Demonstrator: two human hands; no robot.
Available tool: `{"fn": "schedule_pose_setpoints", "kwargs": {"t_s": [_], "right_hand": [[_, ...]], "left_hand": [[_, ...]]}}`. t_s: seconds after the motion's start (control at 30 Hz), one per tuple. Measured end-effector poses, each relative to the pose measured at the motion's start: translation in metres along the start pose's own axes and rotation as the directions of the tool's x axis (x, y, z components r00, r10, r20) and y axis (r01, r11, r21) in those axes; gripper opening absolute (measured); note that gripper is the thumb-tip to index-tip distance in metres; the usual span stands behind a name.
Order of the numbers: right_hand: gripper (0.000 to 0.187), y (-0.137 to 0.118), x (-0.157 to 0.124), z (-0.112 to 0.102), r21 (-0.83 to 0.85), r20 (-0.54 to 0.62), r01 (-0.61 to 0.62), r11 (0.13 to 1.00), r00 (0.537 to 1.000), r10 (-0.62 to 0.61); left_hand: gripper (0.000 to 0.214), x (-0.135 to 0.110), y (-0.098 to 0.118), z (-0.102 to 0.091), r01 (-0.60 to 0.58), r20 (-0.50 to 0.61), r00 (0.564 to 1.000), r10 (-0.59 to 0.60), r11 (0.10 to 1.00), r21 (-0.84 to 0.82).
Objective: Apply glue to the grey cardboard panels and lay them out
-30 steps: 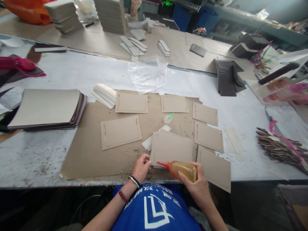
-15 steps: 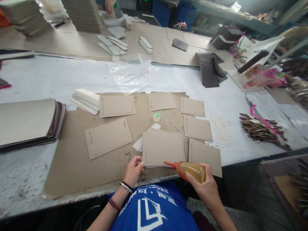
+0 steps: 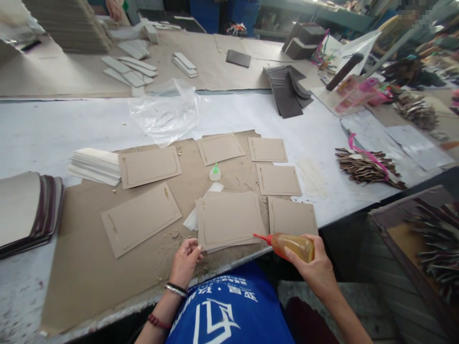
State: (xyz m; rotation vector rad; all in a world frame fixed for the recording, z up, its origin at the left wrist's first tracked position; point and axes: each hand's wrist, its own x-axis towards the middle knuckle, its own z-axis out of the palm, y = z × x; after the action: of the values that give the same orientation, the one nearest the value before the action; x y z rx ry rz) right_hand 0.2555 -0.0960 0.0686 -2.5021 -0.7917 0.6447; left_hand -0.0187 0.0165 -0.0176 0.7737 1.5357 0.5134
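With your right grip (image 3: 315, 265) wrapped around the amber bottle (image 3: 294, 247), its red nozzle (image 3: 266, 238) left of that grip at the near edge of the beige board (image 3: 229, 217), squeeze evenly and steady the board with your left grip (image 3: 185, 260), pinching its near-left corner.

The squeeze bottle (image 3: 294, 246) in your right hand (image 3: 315, 263) is glossy, translucent plastic; the panel (image 3: 229, 220) at your left hand (image 3: 185, 263), smooth matt cardboard. Well beyond your left hand, the clear plastic bag (image 3: 167, 112) looks crinkled and shiny; just behind it, the bangle (image 3: 176, 289) looks like polished metal.
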Motion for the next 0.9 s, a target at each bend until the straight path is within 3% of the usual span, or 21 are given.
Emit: {"fn": "schedule_pose_setpoints", "kwargs": {"t_s": [0.3,0.4,0.6,0.77,0.9], "right_hand": [[0.053,0.008,0.014,-0.001,-0.007,-0.074,0.033,0.999,0.997,-0.033],[0.057,0.0,0.029,0.006,0.026,-0.104,0.031,0.999,0.994,-0.028],[0.052,-0.024,0.072,0.022,0.137,-0.152,0.182,0.974,0.975,-0.16],[0.054,-0.03,0.095,0.027,0.118,-0.104,0.225,0.967,0.971,-0.214],[0.052,-0.029,0.095,0.02,0.107,-0.037,0.216,0.971,0.976,-0.213]], "left_hand": [[0.04,0.0,0.0,0.0,0.008,-0.008,1.0,-0.008,1.0,0.007],[0.041,-0.001,0.002,0.001,0.025,-0.013,1.0,-0.025,1.0,-0.002],[0.043,-0.004,0.0,0.004,0.031,-0.052,0.998,-0.031,0.999,-0.006],[0.045,-0.006,-0.001,0.006,0.037,-0.073,0.997,-0.039,0.999,-0.025],[0.045,-0.007,-0.001,0.007,0.033,-0.092,0.995,-0.036,0.999,-0.033]]}}
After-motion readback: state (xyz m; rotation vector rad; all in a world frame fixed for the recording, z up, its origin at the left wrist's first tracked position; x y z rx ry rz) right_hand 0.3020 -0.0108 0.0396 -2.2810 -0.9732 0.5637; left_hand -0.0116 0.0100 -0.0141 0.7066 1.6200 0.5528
